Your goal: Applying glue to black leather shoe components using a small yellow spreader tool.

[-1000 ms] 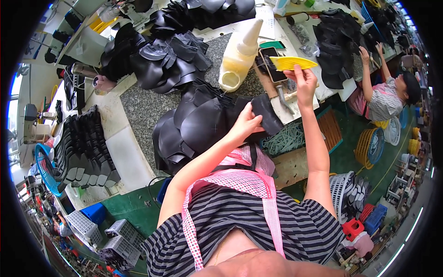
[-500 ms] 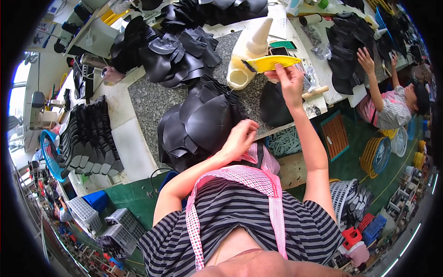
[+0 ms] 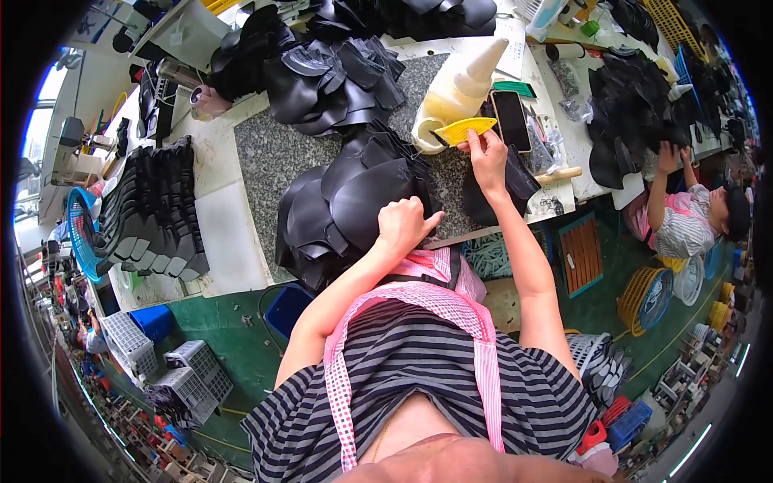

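Note:
My right hand (image 3: 489,163) pinches a flat yellow brush (image 3: 465,130) by its handle. Its dark tip points left, over the edge of the round mouth of a cream-white plastic container (image 3: 455,92) with a long cone spout. My left hand (image 3: 403,228) lies at the right side of a fanned pile of smooth black leather-like pieces (image 3: 354,193), fingers curled in and thumb stuck out to the right. Whether those fingers hold anything is hidden. A loose black piece (image 3: 481,197) lies under my right wrist.
A phone (image 3: 511,121) and a wooden-handled tool (image 3: 558,175) lie right of the container. More black pieces (image 3: 334,84) are heaped behind, and rows of black parts (image 3: 157,213) stand at left. A co-worker (image 3: 684,213) handles black pieces at right. Crates (image 3: 193,378) stand on the floor.
My right hand has brought the brush lower and left, toward the container's mouth. My left fingers have curled in over the pile. The view has shifted; the phone now shows more fully.

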`<move>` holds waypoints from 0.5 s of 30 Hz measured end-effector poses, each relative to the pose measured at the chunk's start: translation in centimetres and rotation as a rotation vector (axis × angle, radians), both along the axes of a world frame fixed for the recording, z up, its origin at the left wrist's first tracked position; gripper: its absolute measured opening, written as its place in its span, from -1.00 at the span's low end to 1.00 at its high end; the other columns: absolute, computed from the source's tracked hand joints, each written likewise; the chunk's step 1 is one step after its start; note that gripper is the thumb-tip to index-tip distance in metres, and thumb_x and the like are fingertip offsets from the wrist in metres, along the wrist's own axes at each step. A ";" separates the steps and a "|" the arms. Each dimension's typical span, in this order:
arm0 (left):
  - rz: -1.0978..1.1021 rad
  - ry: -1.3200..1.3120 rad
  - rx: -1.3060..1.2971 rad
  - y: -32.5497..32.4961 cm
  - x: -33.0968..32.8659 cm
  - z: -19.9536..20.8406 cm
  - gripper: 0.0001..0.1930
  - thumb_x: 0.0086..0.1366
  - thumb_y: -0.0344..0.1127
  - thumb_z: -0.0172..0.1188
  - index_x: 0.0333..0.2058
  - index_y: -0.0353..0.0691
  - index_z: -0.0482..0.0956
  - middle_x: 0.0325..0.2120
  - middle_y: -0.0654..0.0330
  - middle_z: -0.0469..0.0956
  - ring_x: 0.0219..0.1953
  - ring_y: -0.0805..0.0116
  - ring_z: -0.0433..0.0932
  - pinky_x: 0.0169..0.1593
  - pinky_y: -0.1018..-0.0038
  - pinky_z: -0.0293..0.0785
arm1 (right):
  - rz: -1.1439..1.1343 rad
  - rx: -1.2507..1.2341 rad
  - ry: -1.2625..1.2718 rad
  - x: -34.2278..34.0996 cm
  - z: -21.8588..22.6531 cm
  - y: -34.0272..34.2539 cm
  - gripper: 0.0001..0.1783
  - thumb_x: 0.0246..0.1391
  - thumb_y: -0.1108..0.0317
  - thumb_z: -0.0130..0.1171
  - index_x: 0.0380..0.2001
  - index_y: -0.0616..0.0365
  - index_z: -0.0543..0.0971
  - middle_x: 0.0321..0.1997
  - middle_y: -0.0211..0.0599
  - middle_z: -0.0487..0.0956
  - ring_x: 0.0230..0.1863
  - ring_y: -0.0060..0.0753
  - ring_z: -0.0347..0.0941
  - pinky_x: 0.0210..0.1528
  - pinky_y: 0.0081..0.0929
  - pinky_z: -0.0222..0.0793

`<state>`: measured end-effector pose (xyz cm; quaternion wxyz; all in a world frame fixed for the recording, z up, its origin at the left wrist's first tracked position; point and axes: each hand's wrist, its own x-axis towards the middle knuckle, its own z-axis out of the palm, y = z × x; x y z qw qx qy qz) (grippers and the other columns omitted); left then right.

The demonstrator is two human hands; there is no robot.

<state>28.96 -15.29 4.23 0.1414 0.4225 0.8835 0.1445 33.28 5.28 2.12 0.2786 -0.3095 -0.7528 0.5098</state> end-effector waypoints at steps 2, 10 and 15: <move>0.035 -0.019 -0.004 -0.1 -0.2 -0.7 -0.50 0.13 0.08 0.30 -0.63 -0.30 0.52 -0.66 -0.02 0.57 -0.53 -0.03 0.62 -0.43 0.20 0.55 | -0.034 -0.006 0.039 0.1 -0.7 0.1 -0.78 0.27 0.37 0.06 -0.29 0.35 0.58 -0.46 -0.26 0.65 -0.52 -0.51 0.59 -0.43 -0.56 0.50; 0.549 -1.128 0.612 -5.4 -7.1 2.1 -0.78 0.40 -0.41 0.08 -0.02 -0.28 0.53 -0.24 0.34 0.63 -0.26 0.59 0.58 -0.24 0.60 0.51 | -0.094 -0.349 0.094 1.3 -3.1 -0.6 -0.74 0.30 0.30 0.06 -0.27 0.32 0.55 -0.40 -0.28 0.63 -0.50 -0.55 0.57 -0.41 -0.60 0.52; 0.554 -1.216 0.691 -4.7 -7.5 0.6 -0.74 0.41 -0.43 0.06 0.04 -0.28 0.51 -0.18 0.28 0.61 -0.20 0.54 0.59 -0.14 0.54 0.57 | 0.069 -0.390 0.295 0.0 3.7 -7.2 -0.84 0.25 0.43 0.08 -0.29 0.33 0.54 -0.37 -0.25 0.63 -0.49 -0.53 0.57 -0.39 -0.58 0.48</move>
